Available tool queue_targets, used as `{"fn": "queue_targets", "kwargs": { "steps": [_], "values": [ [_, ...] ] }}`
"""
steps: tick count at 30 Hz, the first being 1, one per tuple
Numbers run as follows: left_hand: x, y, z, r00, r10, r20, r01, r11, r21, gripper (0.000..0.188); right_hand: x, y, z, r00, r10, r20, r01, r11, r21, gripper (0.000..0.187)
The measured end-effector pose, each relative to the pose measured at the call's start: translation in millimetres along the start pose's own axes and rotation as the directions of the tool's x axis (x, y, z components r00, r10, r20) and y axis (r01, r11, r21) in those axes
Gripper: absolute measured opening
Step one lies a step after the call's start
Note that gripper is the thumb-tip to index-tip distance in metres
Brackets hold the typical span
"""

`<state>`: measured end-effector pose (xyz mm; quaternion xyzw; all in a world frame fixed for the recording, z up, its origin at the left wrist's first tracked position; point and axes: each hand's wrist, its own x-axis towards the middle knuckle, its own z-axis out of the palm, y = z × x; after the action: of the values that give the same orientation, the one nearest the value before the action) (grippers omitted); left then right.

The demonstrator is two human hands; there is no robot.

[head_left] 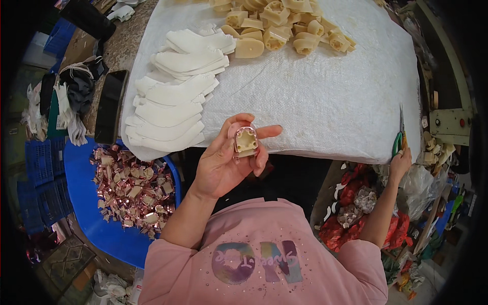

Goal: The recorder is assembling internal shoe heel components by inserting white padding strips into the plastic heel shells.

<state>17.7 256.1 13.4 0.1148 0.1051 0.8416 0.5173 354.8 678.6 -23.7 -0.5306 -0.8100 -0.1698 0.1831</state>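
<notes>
Over the near edge of the white-covered table, my left hand [219,165] holds a small shoe heel [246,141]. Its rim is shiny pink, and its hollow cream-coloured top faces up. The index finger points off to the right, away from the heel. Far out to the right, my right hand [401,163] is closed round the green and orange handles of a pair of scissors [400,137], whose blades point away from me. Overlapping curved white cut pieces [170,109] lie fanned along the table's left side. Bare tan heels [277,30] are heaped at the far edge.
A blue basin [84,203] full of shiny pink heels [134,190] stands at the left, below table height. A black phone [111,104] lies beside the white sheet [325,101]. Red bags [351,229] and clear plastic bags [426,183] crowd the floor at the right.
</notes>
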Motion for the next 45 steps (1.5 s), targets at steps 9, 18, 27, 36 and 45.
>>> {"fn": "queue_targets", "kwargs": {
  "steps": [9, 18, 27, 36, 45],
  "values": [
    [-5, -3, 9, 0.982, 0.041, -0.185, -0.033, 0.998, 0.046, 0.054, 10, -79, -70, 0.95, 0.028, 0.312, -0.057, 0.995, 0.083, 0.061],
    [-8, 3, -1, 0.988, 0.095, -0.121, -0.053, 0.948, 0.313, 0.058, -47, -190, -139, 0.906, -0.419, 0.063, 0.271, 0.687, 0.674, 0.07],
    [-13, 6, 6, 0.968, 0.149, -0.203, -0.028, 0.865, 0.501, 0.061, -71, -251, -189, 0.555, -0.83, -0.055, 0.668, 0.406, 0.623, 0.067],
    [-10, 1, 6, 0.963, 0.197, -0.182, -0.056, 0.811, 0.582, 0.062, -70, -257, -186, 0.535, -0.842, -0.06, 0.705, 0.406, 0.582, 0.062],
    [-7, -3, 9, 0.962, 0.218, -0.165, -0.084, 0.81, 0.58, 0.062, -74, -255, -175, 0.505, -0.854, -0.125, 0.769, 0.38, 0.514, 0.065]
  ]
}}
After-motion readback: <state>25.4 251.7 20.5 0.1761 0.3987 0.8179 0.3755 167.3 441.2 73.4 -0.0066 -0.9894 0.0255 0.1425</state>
